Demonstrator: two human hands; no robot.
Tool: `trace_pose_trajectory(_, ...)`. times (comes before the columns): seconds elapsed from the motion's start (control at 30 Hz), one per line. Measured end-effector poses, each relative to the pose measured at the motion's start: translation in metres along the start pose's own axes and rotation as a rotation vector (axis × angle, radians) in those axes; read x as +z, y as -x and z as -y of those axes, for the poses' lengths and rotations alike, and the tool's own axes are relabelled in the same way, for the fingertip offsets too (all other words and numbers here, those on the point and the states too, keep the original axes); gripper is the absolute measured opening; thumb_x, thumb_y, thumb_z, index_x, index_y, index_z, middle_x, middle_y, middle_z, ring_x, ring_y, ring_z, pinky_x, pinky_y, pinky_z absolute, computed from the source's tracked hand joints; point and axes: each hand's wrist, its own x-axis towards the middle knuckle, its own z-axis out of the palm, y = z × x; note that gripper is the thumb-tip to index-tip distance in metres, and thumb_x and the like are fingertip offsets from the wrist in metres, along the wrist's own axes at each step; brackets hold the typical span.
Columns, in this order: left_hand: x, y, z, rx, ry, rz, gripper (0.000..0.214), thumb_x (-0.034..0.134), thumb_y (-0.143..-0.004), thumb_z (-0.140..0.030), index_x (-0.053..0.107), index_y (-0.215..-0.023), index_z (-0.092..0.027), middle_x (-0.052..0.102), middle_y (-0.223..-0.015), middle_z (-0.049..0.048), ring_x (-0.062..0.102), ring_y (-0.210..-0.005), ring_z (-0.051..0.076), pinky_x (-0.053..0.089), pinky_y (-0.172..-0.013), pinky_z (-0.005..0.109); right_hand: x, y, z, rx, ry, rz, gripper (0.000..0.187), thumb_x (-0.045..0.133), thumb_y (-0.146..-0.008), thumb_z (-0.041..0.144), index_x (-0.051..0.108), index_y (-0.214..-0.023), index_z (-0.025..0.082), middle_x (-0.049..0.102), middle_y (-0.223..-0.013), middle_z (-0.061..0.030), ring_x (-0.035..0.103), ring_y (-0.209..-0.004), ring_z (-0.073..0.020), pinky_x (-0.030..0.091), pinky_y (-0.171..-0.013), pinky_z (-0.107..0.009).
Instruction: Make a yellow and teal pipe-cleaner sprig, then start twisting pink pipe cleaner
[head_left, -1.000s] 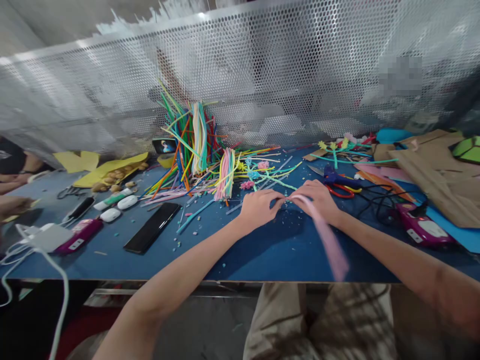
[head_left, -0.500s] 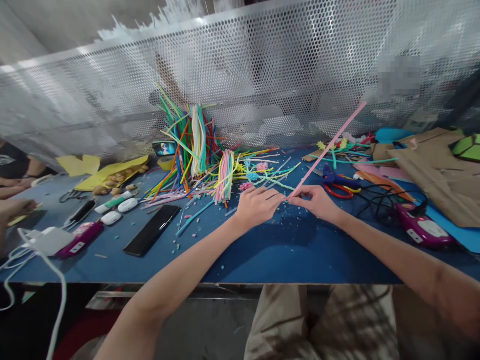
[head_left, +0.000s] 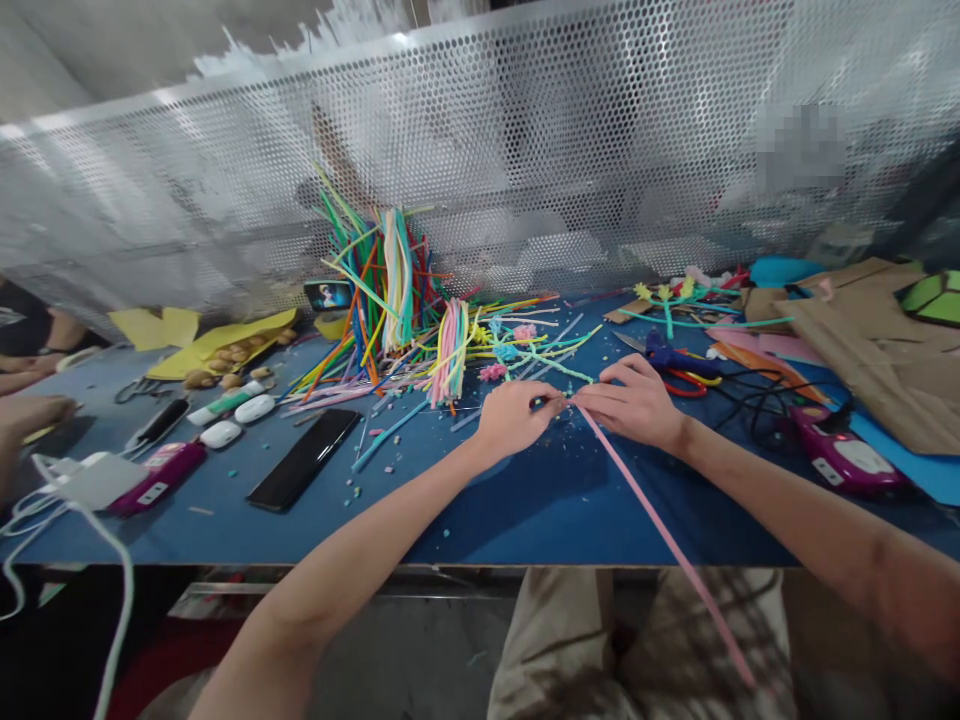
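A long pink pipe cleaner runs from my fingertips down past the table's front edge, over my lap. My left hand pinches its upper end, fingers curled. Close beside it, my right hand grips the same end between thumb and fingers. The short bit between the two hands is mostly hidden. Just behind them lie small pipe-cleaner flowers: a blue one and a pink one, along with a pale green stem.
Bundles of coloured pipe cleaners stand at the back. A black phone lies to the left, blue-handled scissors and a purple power strip to the right. Brown paper sits far right. Another person's hand shows at far left.
The pink pipe cleaner's free length has swung from pointing up and right to hanging down toward my lap. Both hands stay together, with their fingers repositioned.
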Motion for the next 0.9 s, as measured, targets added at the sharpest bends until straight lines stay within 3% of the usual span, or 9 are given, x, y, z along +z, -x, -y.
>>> trace_pose_trajectory(0.1,0.002,0.001,0.001,0.049,-0.041,-0.033,0.027,0.051,-0.094,-0.040,0.074,-0.093,-0.027,0.075,-0.092,-0.0018,0.068,-0.081,0.015,0.043,-0.064,0.024,0.002,-0.002,0.005,0.083,-0.041,-0.034,0.017,0.061,-0.090,0.034,0.074,-0.101,0.034,0.076,-0.097,0.0014,0.058,-0.087,-0.0198,0.036,-0.085,-0.040)
trace_pose_trajectory(0.23,0.004,0.000,0.007,0.163,-0.160,-0.147,0.029,0.050,-0.095,-0.044,0.072,-0.105,-0.027,0.074,-0.103,0.0004,0.069,-0.092,0.016,0.046,-0.070,0.026,0.007,-0.007,0.011,0.406,-0.274,-0.103,0.021,0.065,-0.086,0.040,0.076,-0.083,0.023,0.075,-0.082,-0.0047,0.060,-0.081,-0.0204,0.040,-0.080,-0.038)
trace_pose_trajectory(0.33,0.005,-0.002,0.015,0.275,-0.232,-0.180,0.029,0.049,-0.097,-0.040,0.071,-0.111,-0.028,0.073,-0.106,0.0026,0.068,-0.092,0.016,0.047,-0.077,0.027,0.008,-0.010,0.013,0.611,-0.580,-0.040,0.026,0.066,-0.083,0.044,0.075,-0.078,0.021,0.072,-0.076,-0.0035,0.061,-0.074,-0.0193,0.045,-0.071,-0.034)
trace_pose_trajectory(0.43,0.002,-0.003,0.020,0.382,-0.274,-0.160,0.028,0.045,-0.099,-0.034,0.070,-0.110,-0.030,0.073,-0.107,0.0015,0.067,-0.091,0.014,0.046,-0.081,0.028,0.008,-0.010,0.012,0.696,-0.818,0.038,0.028,0.065,-0.081,0.046,0.074,-0.078,0.020,0.071,-0.071,-0.0020,0.063,-0.070,-0.0183,0.047,-0.068,-0.032)
trace_pose_trajectory(0.6,-0.002,-0.003,0.020,0.433,-0.302,-0.149,0.028,0.044,-0.099,-0.029,0.069,-0.111,-0.032,0.072,-0.107,0.0014,0.065,-0.089,0.014,0.044,-0.079,0.029,0.009,-0.008,0.010,0.682,-0.877,0.057,0.032,0.067,-0.078,0.051,0.072,-0.079,0.020,0.070,-0.072,-0.0014,0.059,-0.065,-0.0153,0.047,-0.064,-0.030)
trace_pose_trajectory(0.8,-0.001,-0.002,0.013,0.387,-0.289,-0.129,0.028,0.044,-0.099,-0.035,0.070,-0.106,-0.028,0.073,-0.102,0.0017,0.065,-0.090,0.015,0.044,-0.081,0.029,0.009,-0.006,0.006,0.574,-0.632,-0.046,0.031,0.071,-0.077,0.052,0.075,-0.082,0.022,0.071,-0.080,-0.0025,0.057,-0.069,-0.0165,0.045,-0.063,-0.031)
trace_pose_trajectory(0.9,0.002,-0.001,0.009,0.297,-0.177,-0.112,0.029,0.045,-0.098,-0.038,0.071,-0.101,-0.026,0.073,-0.098,0.0015,0.066,-0.090,0.014,0.044,-0.078,0.027,0.008,-0.004,0.003,0.426,-0.486,-0.053,0.024,0.066,-0.084,0.047,0.076,-0.086,0.025,0.073,-0.084,-0.0027,0.060,-0.078,-0.0191,0.045,-0.073,-0.035)
